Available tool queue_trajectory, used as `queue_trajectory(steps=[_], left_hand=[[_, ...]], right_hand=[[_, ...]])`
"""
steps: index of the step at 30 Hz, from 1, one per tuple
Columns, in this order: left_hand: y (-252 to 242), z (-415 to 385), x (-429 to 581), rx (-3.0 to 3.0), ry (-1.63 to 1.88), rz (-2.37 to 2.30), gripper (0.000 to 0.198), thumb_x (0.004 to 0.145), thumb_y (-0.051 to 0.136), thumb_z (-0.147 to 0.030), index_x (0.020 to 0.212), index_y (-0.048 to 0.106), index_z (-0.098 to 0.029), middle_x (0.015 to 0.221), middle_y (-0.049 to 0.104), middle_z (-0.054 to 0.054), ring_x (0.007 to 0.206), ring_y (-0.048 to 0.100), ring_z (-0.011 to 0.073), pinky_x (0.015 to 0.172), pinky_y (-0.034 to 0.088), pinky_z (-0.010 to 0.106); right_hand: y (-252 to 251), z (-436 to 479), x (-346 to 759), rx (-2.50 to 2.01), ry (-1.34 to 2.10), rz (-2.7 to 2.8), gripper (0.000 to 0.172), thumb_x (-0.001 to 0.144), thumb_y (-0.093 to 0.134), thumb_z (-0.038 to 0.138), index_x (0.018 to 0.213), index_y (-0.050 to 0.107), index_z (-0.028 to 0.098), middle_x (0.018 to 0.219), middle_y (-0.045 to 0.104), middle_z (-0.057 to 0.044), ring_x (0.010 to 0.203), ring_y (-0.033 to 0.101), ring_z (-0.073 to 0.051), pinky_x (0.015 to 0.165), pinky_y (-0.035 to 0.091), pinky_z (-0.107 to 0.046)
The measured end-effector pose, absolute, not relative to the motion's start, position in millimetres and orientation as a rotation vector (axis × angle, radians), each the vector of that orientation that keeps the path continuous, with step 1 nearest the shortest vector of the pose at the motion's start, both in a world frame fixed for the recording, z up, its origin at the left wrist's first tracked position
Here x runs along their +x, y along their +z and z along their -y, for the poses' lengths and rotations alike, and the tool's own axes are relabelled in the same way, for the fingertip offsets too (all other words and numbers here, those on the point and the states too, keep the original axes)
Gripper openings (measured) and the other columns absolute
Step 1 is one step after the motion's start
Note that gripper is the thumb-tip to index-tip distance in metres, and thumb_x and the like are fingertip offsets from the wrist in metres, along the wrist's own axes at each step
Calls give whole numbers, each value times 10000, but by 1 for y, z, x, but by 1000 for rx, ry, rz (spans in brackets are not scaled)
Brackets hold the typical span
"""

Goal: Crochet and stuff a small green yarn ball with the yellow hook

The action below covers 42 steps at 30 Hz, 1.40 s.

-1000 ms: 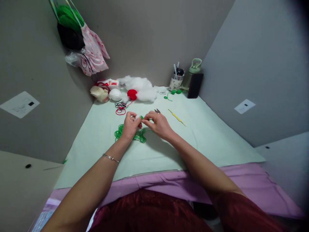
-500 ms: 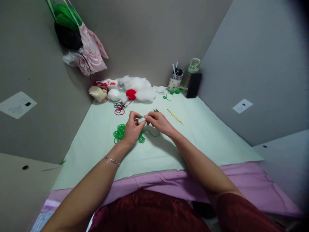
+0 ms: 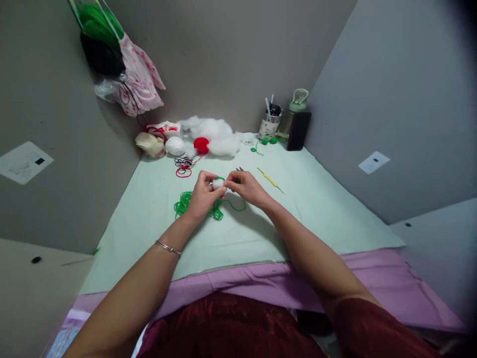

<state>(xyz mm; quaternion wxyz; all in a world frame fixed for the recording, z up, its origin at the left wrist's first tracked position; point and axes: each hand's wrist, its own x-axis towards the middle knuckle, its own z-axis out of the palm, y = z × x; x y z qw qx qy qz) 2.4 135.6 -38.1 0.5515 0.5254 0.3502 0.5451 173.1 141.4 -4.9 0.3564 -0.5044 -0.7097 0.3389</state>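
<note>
Between the fingers of my left hand [image 3: 202, 195] is a small green crochet piece [image 3: 221, 178], with white stuffing [image 3: 218, 184] bulging from it. My right hand [image 3: 249, 188] is closed in a pinch at the right edge of this piece; its fingertips partly hide what they grip. Under and left of my left hand lies a loose heap of green yarn [image 3: 182, 203], and one strand loops out beneath both hands. Dark scissor tips [image 3: 241, 169] show just behind my right hand. A yellow-handled crochet hook [image 3: 270, 180] lies to its right.
Along the back wall are white fiberfill [image 3: 216, 130], a red yarn ball [image 3: 201, 145], a white yarn ball [image 3: 175, 146], tangled yarn scraps [image 3: 184, 169], small green balls [image 3: 265, 141], a pen cup [image 3: 269, 128], a bottle [image 3: 298, 105] and a phone [image 3: 299, 131].
Both hands stay in nearly the same place. The held piece has turned slightly, so its green rim shows behind the white stuffing. The view has shifted a little.
</note>
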Motion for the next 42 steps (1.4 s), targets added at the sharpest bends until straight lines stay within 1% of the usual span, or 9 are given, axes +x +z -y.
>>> queue_trajectory(steps=[3, 6, 12, 18, 24, 29, 34, 38, 42], left_hand=[[-36, -135, 0, 1234, 1256, -799, 433, 747, 859, -290, 1005, 519, -214, 826, 655, -45, 667, 709, 124, 664, 609, 272], [-36, -136, -2, 1212, 1252, -788, 398, 787, 831, -352, 983, 514, -214, 801, 654, -46, 653, 703, 122, 658, 611, 277], [-37, -141, -2, 1187, 1302, -824, 376, 720, 821, -251, 914, 502, -217, 791, 655, -59, 556, 659, 101, 567, 572, 246], [-44, -144, 2, 1106, 1363, -920, 344, 695, 772, -191, 907, 504, -223, 616, 605, -100, 454, 585, 102, 478, 491, 214], [-39, -138, 2, 1022, 1305, -885, 307, 754, 763, -263, 948, 531, -212, 662, 677, -52, 595, 681, 133, 634, 601, 271], [-27, -133, -2, 1025, 1243, -803, 298, 828, 769, -382, 940, 555, -207, 815, 728, -3, 713, 734, 145, 715, 634, 301], [-27, -135, -2, 1063, 1221, -791, 354, 751, 843, -299, 931, 554, -204, 801, 701, -25, 710, 734, 140, 740, 651, 314], [-31, -138, -1, 1090, 1285, -831, 388, 691, 844, -222, 904, 520, -209, 791, 650, -65, 633, 706, 118, 665, 645, 293], [-37, -141, 1, 1097, 1359, -895, 411, 691, 811, -179, 937, 487, -226, 734, 618, -94, 503, 636, 97, 522, 569, 238]], right_hand=[[-4, -138, 171, -1338, 791, 1818, 226, 860, 643, 343, 700, 589, 194, 677, 600, 14, 671, 484, -140, 676, 344, -289], [-1, -132, 168, -1345, 742, 1840, 241, 878, 642, 342, 698, 569, 200, 661, 574, 25, 656, 450, -135, 666, 320, -290], [8, -122, 162, -1287, 777, 1947, 185, 922, 558, 291, 759, 567, 204, 661, 546, 37, 662, 436, -141, 675, 318, -288], [0, -121, 150, -1335, 751, 1955, 150, 896, 558, 253, 755, 523, 216, 674, 549, 39, 645, 459, -140, 647, 299, -281], [-2, -124, 153, -1378, 674, 1919, 232, 878, 640, 317, 723, 497, 221, 641, 493, 59, 642, 423, -130, 648, 284, -279], [5, -127, 166, -1393, 700, 1918, 241, 897, 632, 358, 722, 598, 196, 623, 521, 47, 642, 430, -132, 663, 302, -286], [6, -126, 167, -1404, 680, 1885, 264, 890, 630, 353, 682, 586, 196, 609, 515, 44, 634, 407, -130, 657, 300, -289], [8, -121, 162, -1350, 701, 1919, 199, 882, 594, 299, 709, 587, 202, 631, 542, 41, 639, 427, -133, 659, 310, -287], [7, -118, 156, -1325, 713, 1925, 166, 874, 557, 272, 726, 594, 205, 655, 572, 33, 647, 456, -139, 655, 307, -288]])
